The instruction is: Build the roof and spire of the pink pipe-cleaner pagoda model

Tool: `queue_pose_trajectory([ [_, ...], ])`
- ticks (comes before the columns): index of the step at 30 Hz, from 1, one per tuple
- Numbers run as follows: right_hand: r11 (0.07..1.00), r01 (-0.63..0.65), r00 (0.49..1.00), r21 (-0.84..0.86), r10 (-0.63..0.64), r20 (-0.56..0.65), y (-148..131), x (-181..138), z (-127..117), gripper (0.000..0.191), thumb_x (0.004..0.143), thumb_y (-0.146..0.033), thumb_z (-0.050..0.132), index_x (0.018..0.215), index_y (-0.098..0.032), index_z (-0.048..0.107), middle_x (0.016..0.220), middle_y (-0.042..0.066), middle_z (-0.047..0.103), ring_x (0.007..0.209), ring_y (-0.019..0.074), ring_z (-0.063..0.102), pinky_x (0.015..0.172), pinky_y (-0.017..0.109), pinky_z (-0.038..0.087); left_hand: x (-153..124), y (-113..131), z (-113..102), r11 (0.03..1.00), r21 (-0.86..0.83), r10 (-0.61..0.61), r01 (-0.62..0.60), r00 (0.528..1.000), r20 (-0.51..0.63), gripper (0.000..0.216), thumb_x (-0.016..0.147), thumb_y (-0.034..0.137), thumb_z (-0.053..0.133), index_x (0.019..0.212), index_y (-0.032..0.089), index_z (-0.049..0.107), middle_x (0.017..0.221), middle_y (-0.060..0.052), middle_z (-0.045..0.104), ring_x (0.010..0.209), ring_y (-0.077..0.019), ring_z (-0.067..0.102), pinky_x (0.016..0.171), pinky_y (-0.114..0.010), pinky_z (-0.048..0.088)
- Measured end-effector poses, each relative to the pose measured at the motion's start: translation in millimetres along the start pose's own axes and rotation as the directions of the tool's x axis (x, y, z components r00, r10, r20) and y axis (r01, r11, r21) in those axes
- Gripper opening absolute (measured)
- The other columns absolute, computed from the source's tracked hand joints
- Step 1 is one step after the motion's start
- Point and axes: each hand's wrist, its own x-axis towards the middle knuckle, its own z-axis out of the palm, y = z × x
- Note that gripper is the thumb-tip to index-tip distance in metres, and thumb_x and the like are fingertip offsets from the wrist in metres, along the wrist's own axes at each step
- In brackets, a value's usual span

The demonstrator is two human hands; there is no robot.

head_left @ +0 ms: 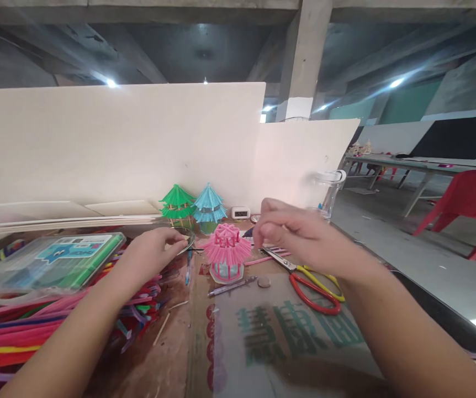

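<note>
A small pavilion model (227, 251) with a fluffy pink two-tier roof stands upright between my hands. My left hand (157, 251) is closed, fingertips together at the rim of a round clear dish-like thing (188, 235); what they pinch, if anything, is unclear. To the right of the pink model, my right hand (304, 235) hangs above the table with curled fingers, and whatever may be in them is hidden. Beneath it lie scissors (315, 287) with red and yellow handles. A pen (232, 286) and a small round disc (264, 282) rest before the model.
Green (177, 204) and blue (209, 207) pavilion models stand behind, beside a small white clock (240, 213). A clear plastic case (56, 262) sits on colourful fuzzy stems (22, 331) at left. A clear jug (329, 193) stands back right. A pale board (117, 149) closes the back.
</note>
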Motion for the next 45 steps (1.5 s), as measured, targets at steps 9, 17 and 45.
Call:
queue_pose_trajectory([
  [9, 0.999, -0.034, 0.990, -0.042, 0.028, -0.139, 13.8, -6.2, -20.5, 0.029, 0.096, -0.031, 0.045, 0.081, -0.018, 0.067, 0.078, 0.001, 0.064, 0.073, 0.0127, 0.059, 0.068, 0.025, 0.042, -24.0, 56.9, 53.9, 0.980, 0.065, 0.155, -0.186, 0.930, 0.332, 0.019, 0.084, 0.025, 0.053, 0.088, 0.020, 0.070, 0.090, -0.008, 0.071, 0.086, -0.0238, 0.066, 0.076, -0.030, 0.045],
  [17, 0.992, -0.046, 0.988, -0.118, 0.028, -0.151, 11.1, -17.0, -35.0, 0.027, 0.095, -0.031, 0.047, 0.079, -0.021, 0.065, 0.075, 0.001, 0.065, 0.069, 0.0135, 0.058, 0.065, 0.026, 0.042, -35.6, 43.9, 68.9, 0.981, 0.069, 0.135, -0.182, 0.891, 0.434, 0.020, 0.082, 0.017, 0.049, 0.084, 0.020, 0.070, 0.084, -0.007, 0.072, 0.076, -0.0214, 0.066, 0.069, -0.029, 0.045],
  [45, 0.549, -0.135, 0.886, 0.825, 0.439, -0.147, 40.1, 6.7, 64.9, 0.042, 0.078, -0.059, 0.062, 0.064, -0.021, 0.050, 0.071, 0.003, 0.066, 0.070, 0.0179, 0.060, 0.064, 0.030, 0.044, -59.2, 57.3, 30.7, 0.576, -0.790, 0.494, -0.207, 0.859, 0.135, 0.038, 0.057, 0.048, 0.085, 0.059, 0.017, 0.063, 0.060, 0.004, 0.056, 0.058, -0.0096, 0.048, 0.052, -0.020, 0.031],
])
